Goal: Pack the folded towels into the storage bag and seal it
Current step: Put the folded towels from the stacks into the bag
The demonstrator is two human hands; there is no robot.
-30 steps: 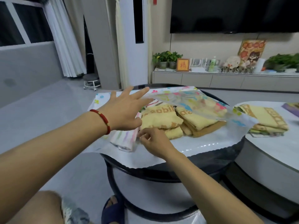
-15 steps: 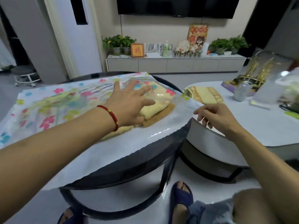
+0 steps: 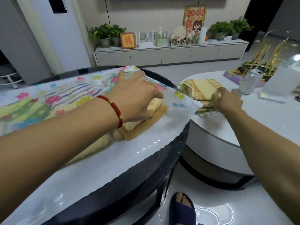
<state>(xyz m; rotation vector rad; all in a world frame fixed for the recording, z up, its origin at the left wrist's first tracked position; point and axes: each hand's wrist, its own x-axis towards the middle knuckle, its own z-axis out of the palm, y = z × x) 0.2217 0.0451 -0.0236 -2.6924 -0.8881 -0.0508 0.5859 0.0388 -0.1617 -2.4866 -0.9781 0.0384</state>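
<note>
Living-room clutter lines the far wall, and two low round counters fill the foreground: a dark-rimmed counter (image 3: 164, 161) on the left and a white counter (image 3: 227, 127) on the right.

The right hand (image 3: 227, 101) has its grip closed on the near edge of a folded yellow towel stack (image 3: 201, 90) lying on the white counter, fingers curled over the top, thumb hidden beneath. The left hand (image 3: 138, 98) is spread wide and flat, holding nothing, pressing through the upper film of the flower-printed storage bag (image 3: 48, 98) onto the towels already inside (image 3: 142, 125). The bag lies across the dark-rimmed counter with its open mouth (image 3: 183, 108) overhanging toward the stack.

The step in hand looks like fetching the next stack. To do it well, the grip should likely slide under the whole pile, not just the top layers, so the folds hold together in the lift. The left hand would do better pinching up the top flap at the mouth than pressing it down, giving a clear opening. A drink can (image 3: 250, 82) stands just beside the stack and could be knocked.
</note>
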